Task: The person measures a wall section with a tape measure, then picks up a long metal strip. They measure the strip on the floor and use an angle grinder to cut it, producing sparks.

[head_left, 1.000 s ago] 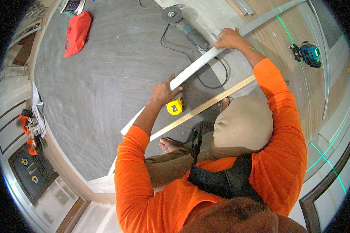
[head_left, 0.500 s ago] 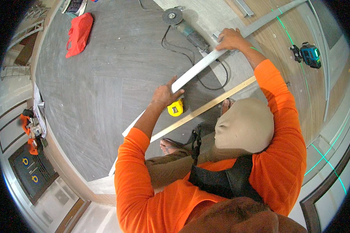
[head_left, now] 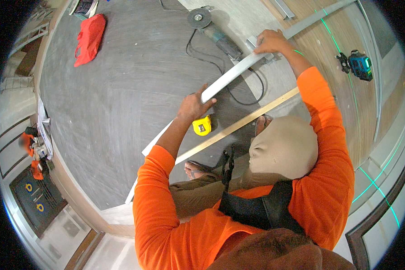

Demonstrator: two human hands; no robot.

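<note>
A long pale metal channel [head_left: 231,77] runs diagonally above the floor, from beside my left forearm up to the far right. My left hand [head_left: 194,105] is closed round it near the middle, thumb toward me. Farther along, my right hand [head_left: 271,42] grips the same channel from above, its fingers curled over the edge. A yellow tape measure [head_left: 202,126] lies on the floor just below my left hand. Nearer my feet a thin wooden strip [head_left: 238,124] lies roughly parallel to the channel. An angle grinder [head_left: 218,38] with its disc rests beyond the channel, its black cord looping underneath.
At the right stands a teal laser level [head_left: 360,65], casting green lines over floor and wall. A red bag [head_left: 90,40] lies at the far left. A short metal channel piece [head_left: 282,9] sits at the top. Another person in orange [head_left: 31,148] is at the left edge.
My right hand has shifted slightly to the right and up along the channel. My left hand has moved a little to the right. Both keep their grip.
</note>
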